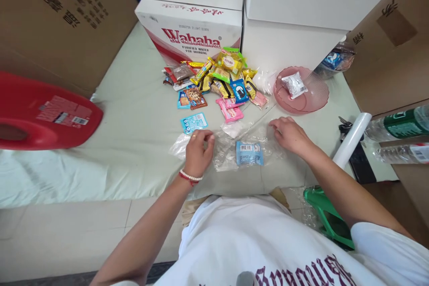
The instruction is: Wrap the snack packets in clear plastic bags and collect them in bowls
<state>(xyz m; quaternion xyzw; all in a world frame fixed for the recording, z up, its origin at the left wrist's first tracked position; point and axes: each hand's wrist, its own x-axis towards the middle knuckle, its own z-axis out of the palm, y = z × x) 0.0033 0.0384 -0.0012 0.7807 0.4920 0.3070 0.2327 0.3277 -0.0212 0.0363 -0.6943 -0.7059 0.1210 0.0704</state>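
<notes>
A clear plastic bag (pixel 231 152) lies flat on the pale green sheet (pixel 134 134) in front of me, with a blue snack packet (pixel 249 153) inside it. My left hand (pixel 198 152) pinches the bag's left edge with its fingers closed. My right hand (pixel 290 135) grips the bag's right edge, fingers curled on the plastic. A loose blue packet (pixel 194 122) lies just beyond my left hand.
A heap of colourful snack packets (pixel 217 82) lies ahead, before a Wahaha carton (pixel 192 31). A pink plate (pixel 303 91) with a white packet sits right. Also here: a red stool (pixel 43 116), a white roll (pixel 351 140), bottles (pixel 398 127), a green stool (pixel 326 216) and cardboard boxes.
</notes>
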